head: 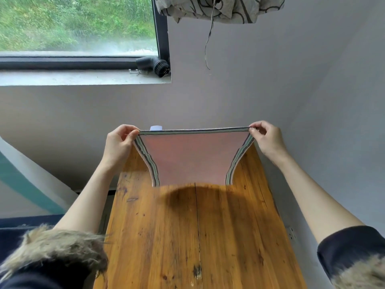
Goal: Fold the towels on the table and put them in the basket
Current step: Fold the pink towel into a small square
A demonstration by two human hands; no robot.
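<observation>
A pink towel (192, 157) with a striped grey and green border hangs stretched above the far half of the wooden table (187, 236). My left hand (119, 140) pinches its upper left corner, and my right hand (265, 138) pinches the upper right corner. The top edge is pulled taut between them, with a small white tag near the left corner. The towel's lower edge reaches the tabletop and casts a dark shadow there. No basket is in view.
A grey wall stands right behind the table. A window with a ledge (83, 78) carrying a black brush (154, 66) is up left. Patterned cloth (220, 9) with a dangling cord hangs overhead. Fur-trimmed dark sleeves fill both lower corners.
</observation>
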